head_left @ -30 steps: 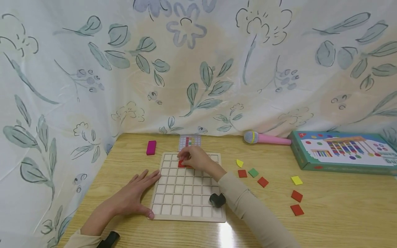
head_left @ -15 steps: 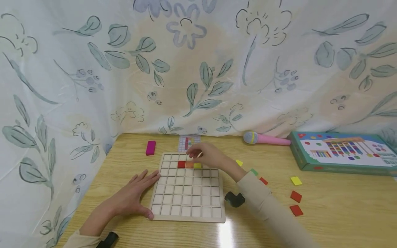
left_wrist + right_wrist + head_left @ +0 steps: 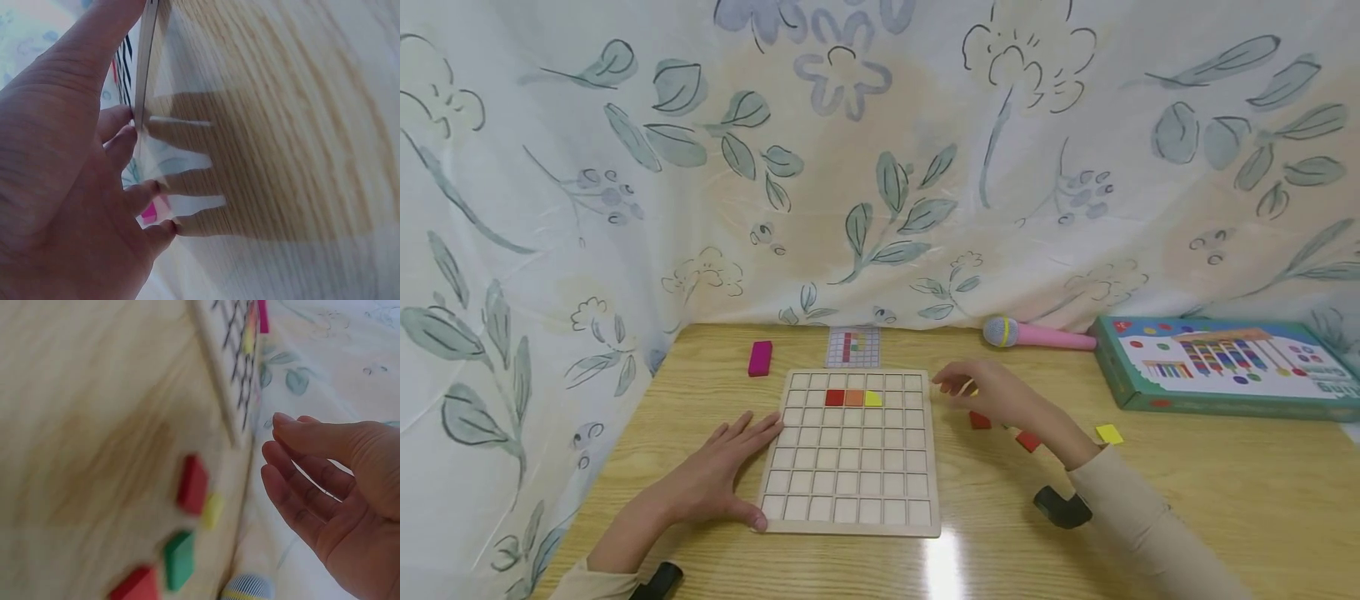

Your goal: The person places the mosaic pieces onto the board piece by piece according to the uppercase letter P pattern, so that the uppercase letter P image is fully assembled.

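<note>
A wooden grid board (image 3: pixel 850 527) lies on the table. In its second row from the back sit a red tile (image 3: pixel 835 398), an orange tile (image 3: pixel 853 398) and a yellow rounded tile (image 3: pixel 873 398), side by side. My left hand (image 3: pixel 718 471) rests spread at the board's left side, thumb at the near corner and fingertips at the edge. To the right of the board my right hand (image 3: pixel 988 392) hovers with relaxed fingers, holding nothing. Loose red (image 3: pixel 192 484), green (image 3: pixel 180 559) and yellow (image 3: pixel 212 509) tiles lie below it in the right wrist view.
Behind the board lies a printed pattern card (image 3: pixel 853 357), with a magenta block (image 3: pixel 760 358) to its left. A pink toy microphone (image 3: pixel 1052 337) and a green-edged box (image 3: pixel 1232 367) stand at the back right. A yellow square tile (image 3: pixel 1108 433) lies beyond my right wrist.
My right hand has left the tile row on the board and moved right, over the loose tiles. The red, orange and yellow tiles are now uncovered. My left hand stays in place.
</note>
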`<act>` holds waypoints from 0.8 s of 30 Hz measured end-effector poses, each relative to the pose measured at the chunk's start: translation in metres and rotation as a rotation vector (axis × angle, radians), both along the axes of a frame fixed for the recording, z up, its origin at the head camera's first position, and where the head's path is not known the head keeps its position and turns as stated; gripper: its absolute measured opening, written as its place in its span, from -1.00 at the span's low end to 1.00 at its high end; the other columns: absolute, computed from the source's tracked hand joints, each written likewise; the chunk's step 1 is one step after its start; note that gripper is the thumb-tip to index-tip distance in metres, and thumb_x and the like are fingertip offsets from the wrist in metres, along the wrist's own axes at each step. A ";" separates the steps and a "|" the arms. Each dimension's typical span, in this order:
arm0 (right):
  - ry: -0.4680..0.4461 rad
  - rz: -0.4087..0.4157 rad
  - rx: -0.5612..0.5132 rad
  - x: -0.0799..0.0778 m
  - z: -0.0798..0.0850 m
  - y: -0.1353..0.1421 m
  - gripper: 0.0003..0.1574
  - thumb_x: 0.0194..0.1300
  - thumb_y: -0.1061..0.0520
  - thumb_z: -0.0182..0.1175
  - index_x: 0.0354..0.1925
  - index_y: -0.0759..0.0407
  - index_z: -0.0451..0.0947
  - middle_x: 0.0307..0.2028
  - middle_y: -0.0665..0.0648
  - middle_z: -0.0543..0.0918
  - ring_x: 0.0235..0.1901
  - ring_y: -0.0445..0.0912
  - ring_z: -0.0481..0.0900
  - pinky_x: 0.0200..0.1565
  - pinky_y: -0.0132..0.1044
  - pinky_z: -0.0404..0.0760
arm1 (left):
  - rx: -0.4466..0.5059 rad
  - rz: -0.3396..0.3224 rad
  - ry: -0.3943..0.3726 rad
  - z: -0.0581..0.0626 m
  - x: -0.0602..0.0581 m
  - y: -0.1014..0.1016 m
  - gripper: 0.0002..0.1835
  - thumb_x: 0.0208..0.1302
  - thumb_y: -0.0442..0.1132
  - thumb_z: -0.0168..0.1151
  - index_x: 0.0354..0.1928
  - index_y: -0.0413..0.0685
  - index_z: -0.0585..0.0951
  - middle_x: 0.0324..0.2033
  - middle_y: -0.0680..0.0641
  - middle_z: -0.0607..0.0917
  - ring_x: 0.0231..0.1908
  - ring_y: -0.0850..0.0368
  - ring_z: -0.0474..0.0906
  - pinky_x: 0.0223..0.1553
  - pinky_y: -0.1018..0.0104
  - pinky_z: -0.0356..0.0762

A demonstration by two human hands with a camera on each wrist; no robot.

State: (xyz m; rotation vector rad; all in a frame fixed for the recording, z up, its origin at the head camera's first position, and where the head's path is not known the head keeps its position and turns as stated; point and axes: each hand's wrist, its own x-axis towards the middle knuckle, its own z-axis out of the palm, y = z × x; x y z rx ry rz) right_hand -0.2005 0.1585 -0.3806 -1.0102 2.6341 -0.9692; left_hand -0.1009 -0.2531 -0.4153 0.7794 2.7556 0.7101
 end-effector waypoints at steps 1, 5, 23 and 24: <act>0.004 -0.010 0.012 0.002 -0.002 0.005 -0.64 0.18 0.43 0.28 -0.01 0.36 0.60 -0.22 0.17 0.70 -0.17 -0.01 0.63 -0.10 -0.11 0.68 | -0.001 0.000 -0.001 0.000 0.000 0.000 0.32 -0.34 0.44 0.42 0.48 -0.15 0.21 0.49 -0.17 0.15 0.43 -0.45 -0.12 0.36 -0.40 -0.19; -0.008 -0.049 0.042 0.006 -0.007 0.021 -0.63 0.15 0.42 0.31 -0.02 0.36 0.62 -0.23 0.14 0.70 -0.18 -0.02 0.64 -0.12 -0.12 0.68 | -0.004 0.000 -0.002 0.001 0.000 0.000 0.33 -0.34 0.44 0.42 0.48 -0.15 0.21 0.49 -0.17 0.16 0.43 -0.44 -0.11 0.36 -0.40 -0.18; 0.051 -0.008 0.065 0.011 -0.018 0.038 -0.62 0.07 0.38 0.40 -0.08 0.32 0.63 -0.33 0.01 0.69 -0.27 -0.07 0.65 -0.23 -0.24 0.66 | -0.005 0.001 -0.019 0.004 -0.001 0.000 0.32 -0.33 0.44 0.42 0.48 -0.14 0.21 0.49 -0.17 0.15 0.44 -0.44 -0.12 0.36 -0.39 -0.19; 0.051 -0.009 0.064 0.011 -0.019 0.037 -0.62 0.07 0.38 0.40 -0.08 0.32 0.63 -0.33 0.01 0.69 -0.27 -0.08 0.65 -0.24 -0.25 0.66 | -0.005 0.001 -0.018 0.004 -0.001 0.000 0.32 -0.33 0.44 0.42 0.48 -0.14 0.21 0.49 -0.16 0.15 0.44 -0.44 -0.12 0.36 -0.39 -0.19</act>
